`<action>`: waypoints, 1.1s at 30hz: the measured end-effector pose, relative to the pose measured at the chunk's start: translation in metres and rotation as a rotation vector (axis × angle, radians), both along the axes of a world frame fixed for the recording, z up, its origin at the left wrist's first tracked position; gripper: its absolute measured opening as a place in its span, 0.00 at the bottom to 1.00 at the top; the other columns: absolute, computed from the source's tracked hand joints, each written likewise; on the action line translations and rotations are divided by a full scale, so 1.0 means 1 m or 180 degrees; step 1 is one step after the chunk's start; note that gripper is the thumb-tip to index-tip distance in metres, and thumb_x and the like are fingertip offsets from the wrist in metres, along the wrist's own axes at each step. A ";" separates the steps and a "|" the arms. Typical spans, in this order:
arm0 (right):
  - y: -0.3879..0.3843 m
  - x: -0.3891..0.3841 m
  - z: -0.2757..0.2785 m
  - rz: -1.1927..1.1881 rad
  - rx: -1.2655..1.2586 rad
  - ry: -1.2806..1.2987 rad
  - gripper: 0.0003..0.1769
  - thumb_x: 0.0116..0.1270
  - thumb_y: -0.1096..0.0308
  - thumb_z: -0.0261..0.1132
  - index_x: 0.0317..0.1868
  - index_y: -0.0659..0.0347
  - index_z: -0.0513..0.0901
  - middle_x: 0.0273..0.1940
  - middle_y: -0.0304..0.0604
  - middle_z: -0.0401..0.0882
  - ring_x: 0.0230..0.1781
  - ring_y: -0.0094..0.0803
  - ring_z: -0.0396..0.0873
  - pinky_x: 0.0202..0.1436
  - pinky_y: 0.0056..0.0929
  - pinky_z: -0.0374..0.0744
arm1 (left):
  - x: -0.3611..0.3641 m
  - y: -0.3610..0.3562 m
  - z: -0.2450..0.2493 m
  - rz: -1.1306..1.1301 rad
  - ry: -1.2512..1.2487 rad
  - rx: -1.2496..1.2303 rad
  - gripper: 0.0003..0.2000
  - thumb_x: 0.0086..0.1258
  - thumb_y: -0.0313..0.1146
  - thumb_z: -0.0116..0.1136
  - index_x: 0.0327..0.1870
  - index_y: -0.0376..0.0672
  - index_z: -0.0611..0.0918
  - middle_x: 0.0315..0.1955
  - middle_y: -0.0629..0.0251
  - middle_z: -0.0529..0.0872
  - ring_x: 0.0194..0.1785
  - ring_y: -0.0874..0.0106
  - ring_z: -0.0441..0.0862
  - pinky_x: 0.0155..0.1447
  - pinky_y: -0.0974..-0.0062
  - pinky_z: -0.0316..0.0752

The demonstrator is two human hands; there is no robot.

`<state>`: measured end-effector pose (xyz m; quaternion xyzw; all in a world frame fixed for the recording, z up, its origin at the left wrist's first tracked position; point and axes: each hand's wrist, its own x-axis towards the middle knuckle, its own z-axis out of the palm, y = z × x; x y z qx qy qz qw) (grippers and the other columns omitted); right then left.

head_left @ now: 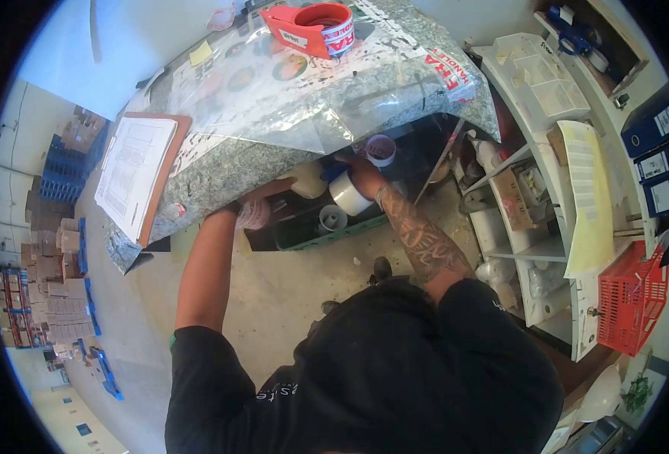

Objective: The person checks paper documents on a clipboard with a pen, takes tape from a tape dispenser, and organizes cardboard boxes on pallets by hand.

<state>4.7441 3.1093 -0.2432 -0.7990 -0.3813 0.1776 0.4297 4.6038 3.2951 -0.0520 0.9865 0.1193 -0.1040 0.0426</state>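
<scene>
Though under the counter (255, 157), right hand (365, 180) around white roll (347, 196) (left hand (277, 187): grip unclear), green crate (336, 237) near.

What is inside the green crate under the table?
A pale round roll sits in the green crate. The white roll at the right hand covers part of the inside; what lies behind cannot be seen.

Warehouse packing area: stacked cartons (62, 303), blue pallets (68, 181), tape dispenser (315, 30).

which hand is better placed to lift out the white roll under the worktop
Right, probably: the right hand is up against the white roll, while the left hand is farther off, by a cream rounded item.
</scene>
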 end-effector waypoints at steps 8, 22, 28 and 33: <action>-0.005 -0.021 0.058 0.0214 0.0834 -0.0843 0.28 0.54 0.79 0.58 0.59 0.60 0.71 0.58 0.57 0.68 0.58 0.53 0.68 0.60 0.40 0.70 | 0.017 -0.017 -0.061 0.0448 -0.0727 -0.0389 0.27 0.66 0.58 0.48 0.54 0.46 0.78 0.46 0.48 0.82 0.50 0.49 0.79 0.53 0.60 0.73; 0.075 -0.104 0.031 -0.1619 0.1220 0.0666 0.30 0.64 0.76 0.48 0.68 0.63 0.55 0.64 0.60 0.59 0.64 0.53 0.63 0.62 0.40 0.67 | 0.011 -0.022 -0.061 0.0537 -0.0726 -0.0801 0.22 0.68 0.52 0.46 0.53 0.46 0.80 0.43 0.49 0.83 0.47 0.50 0.80 0.51 0.60 0.72; 0.080 -0.089 0.016 -0.1376 0.1368 0.0353 0.32 0.64 0.76 0.48 0.70 0.59 0.53 0.67 0.56 0.57 0.66 0.51 0.62 0.66 0.39 0.64 | -0.010 -0.002 -0.056 0.0410 -0.0879 -0.0672 0.24 0.70 0.54 0.43 0.54 0.47 0.79 0.43 0.47 0.82 0.51 0.51 0.79 0.53 0.63 0.71; 0.081 -0.075 0.011 -0.1165 0.1370 0.0744 0.27 0.68 0.73 0.43 0.69 0.60 0.55 0.65 0.59 0.59 0.63 0.56 0.62 0.64 0.42 0.66 | -0.023 0.038 -0.097 0.0247 -0.1213 -0.0375 0.18 0.71 0.41 0.47 0.54 0.39 0.76 0.47 0.50 0.80 0.51 0.57 0.77 0.54 0.65 0.70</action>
